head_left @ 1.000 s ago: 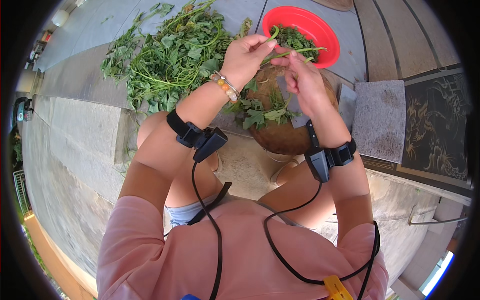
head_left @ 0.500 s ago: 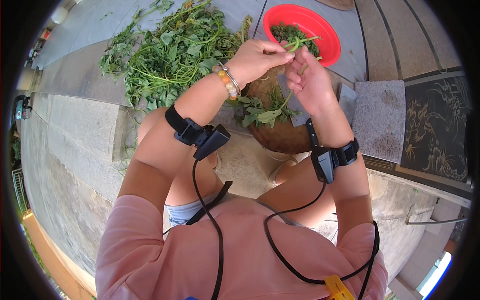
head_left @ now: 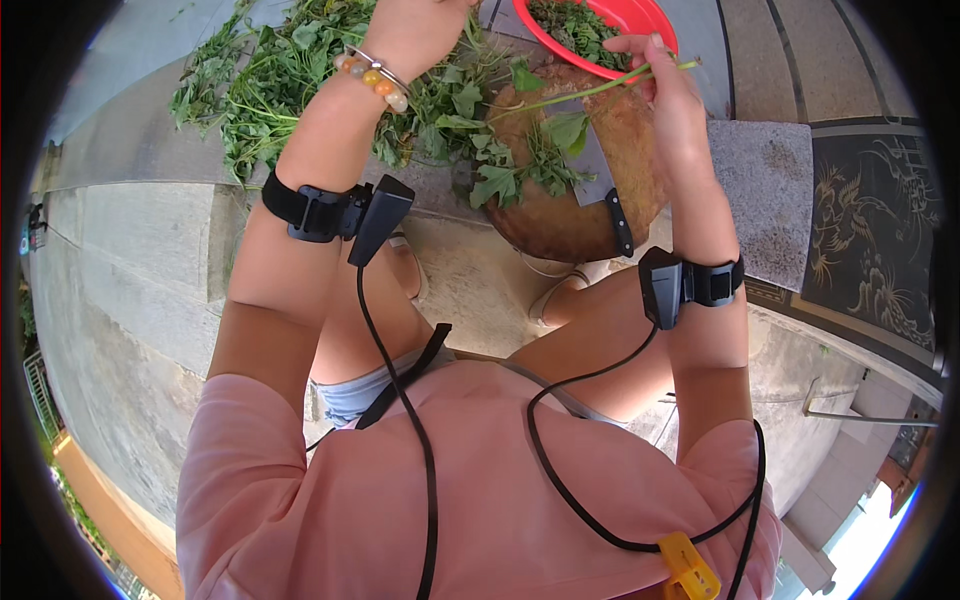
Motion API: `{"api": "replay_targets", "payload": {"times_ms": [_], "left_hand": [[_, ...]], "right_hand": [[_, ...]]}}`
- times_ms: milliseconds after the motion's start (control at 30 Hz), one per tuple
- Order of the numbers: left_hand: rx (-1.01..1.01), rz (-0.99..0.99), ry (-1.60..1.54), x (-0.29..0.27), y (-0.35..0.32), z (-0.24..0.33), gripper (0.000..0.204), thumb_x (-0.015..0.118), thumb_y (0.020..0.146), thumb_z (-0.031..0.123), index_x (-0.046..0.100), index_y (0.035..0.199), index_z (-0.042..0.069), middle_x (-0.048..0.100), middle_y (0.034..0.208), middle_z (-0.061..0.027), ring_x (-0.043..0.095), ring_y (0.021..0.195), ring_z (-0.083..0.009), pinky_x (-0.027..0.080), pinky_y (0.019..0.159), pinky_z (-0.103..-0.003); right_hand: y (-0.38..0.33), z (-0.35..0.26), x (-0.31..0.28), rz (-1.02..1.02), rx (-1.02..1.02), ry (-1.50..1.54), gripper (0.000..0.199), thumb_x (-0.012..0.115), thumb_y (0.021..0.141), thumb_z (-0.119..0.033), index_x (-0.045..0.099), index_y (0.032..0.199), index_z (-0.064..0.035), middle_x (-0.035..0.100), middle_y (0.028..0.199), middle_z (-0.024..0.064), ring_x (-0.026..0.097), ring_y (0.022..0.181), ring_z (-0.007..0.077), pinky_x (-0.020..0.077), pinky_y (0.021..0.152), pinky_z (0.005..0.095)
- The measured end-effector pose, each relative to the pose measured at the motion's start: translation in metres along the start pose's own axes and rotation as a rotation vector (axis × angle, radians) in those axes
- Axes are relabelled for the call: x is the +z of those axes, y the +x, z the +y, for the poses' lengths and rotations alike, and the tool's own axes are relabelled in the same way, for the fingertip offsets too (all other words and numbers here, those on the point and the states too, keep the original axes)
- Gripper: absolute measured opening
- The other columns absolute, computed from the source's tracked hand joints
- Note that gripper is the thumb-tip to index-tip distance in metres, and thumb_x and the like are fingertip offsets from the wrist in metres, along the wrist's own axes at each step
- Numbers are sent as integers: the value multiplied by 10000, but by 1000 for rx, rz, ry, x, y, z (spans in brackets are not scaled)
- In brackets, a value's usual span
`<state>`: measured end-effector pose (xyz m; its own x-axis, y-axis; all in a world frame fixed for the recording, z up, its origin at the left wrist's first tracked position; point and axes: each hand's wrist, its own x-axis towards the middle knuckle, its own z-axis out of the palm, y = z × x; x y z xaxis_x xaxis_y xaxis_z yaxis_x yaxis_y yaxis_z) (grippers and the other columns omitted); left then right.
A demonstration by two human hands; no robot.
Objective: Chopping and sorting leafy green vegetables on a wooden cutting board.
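My right hand (head_left: pixel 672 95) is closed on a long green leaf stem (head_left: pixel 590 92), pinched between thumb and fingers beside the red bowl. The stem slants down left over the round wooden chopping block (head_left: pixel 560 235). On the block lie a few leafy sprigs (head_left: pixel 530 165) and a cleaver (head_left: pixel 598 165) with a black handle. At the top edge, above the big heap of leafy green stems (head_left: pixel 270 100), is my left hand (head_left: pixel 422 28). Its fingers are mostly cut off by the frame, so what they hold cannot be seen.
A red plastic bowl (head_left: pixel 655 22) with chopped greens stands beyond the block. To the right are a grey stone slab (head_left: pixel 760 190) and a dark panel with gold drawings (head_left: pixel 870 240). Black cables (head_left: pixel 422 440) run from my forearm straps down over my pink shirt.
My hands were together over the block by the bowl. Now the left has moved up and left, away from the right, which has shifted slightly right and up with a stem.
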<state>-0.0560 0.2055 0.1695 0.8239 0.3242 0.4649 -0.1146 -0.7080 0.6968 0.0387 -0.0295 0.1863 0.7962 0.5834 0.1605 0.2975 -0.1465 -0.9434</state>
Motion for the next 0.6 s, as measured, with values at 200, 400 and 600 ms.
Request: {"api": "replay_targets", "payload": {"times_ms": [200,400,600], "left_hand": [[13,371,-489,-45,17,-23,148,420,874,-34,522,921,62,612,842,-53,530,670,-96,441,591,-229],[-69,549,-372,-45,14,19,227,447,865,-25,412,1064,78,633,890,-87,527,598,-78,433,520,-191],[-297,447,-528,-57,12,34,150,474,875,22,449,1021,42,639,939,-103,556,628,-78,450,515,-194]], "right_hand": [[-17,-18,-14,-497,434,309,309,437,917,-334,533,803,-64,474,714,-28,397,523,55,292,462,170],[-11,85,22,-675,701,-259,329,583,841,-370,525,839,-47,534,631,8,573,544,105,482,479,226],[-11,125,42,-491,537,-500,402,621,804,-361,556,1002,-17,603,787,96,615,655,139,524,571,285]]}}
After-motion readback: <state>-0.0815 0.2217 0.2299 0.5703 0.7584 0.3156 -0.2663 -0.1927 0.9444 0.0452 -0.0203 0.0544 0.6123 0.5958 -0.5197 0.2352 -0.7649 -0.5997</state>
